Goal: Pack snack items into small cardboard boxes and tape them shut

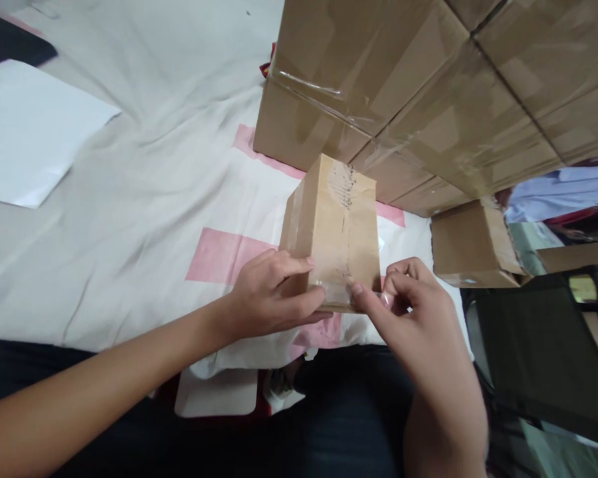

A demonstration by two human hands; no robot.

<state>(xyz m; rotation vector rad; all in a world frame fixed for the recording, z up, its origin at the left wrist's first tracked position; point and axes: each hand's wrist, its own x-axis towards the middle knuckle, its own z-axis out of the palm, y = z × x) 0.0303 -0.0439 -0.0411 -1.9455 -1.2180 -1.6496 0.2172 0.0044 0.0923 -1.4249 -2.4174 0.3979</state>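
A small brown cardboard box (331,232) rests near the front edge of the cloth-covered surface. Clear tape and torn fibre marks run along its top seam. My left hand (274,292) is closed round its near left corner, fingers along the top edge and below it. On the near right corner, my right hand (403,299) presses its thumb near the seam, and its curled fingers pinch a shiny bit of clear tape (386,301). How far that tape is stuck down cannot be made out.
Taped cardboard cartons (363,99) are stacked behind the box. An open carton (471,242) lies at the right, beside a dark chair (543,345). White paper (34,133) lies at the left on the wrinkled white cloth (144,172) with pink patches.
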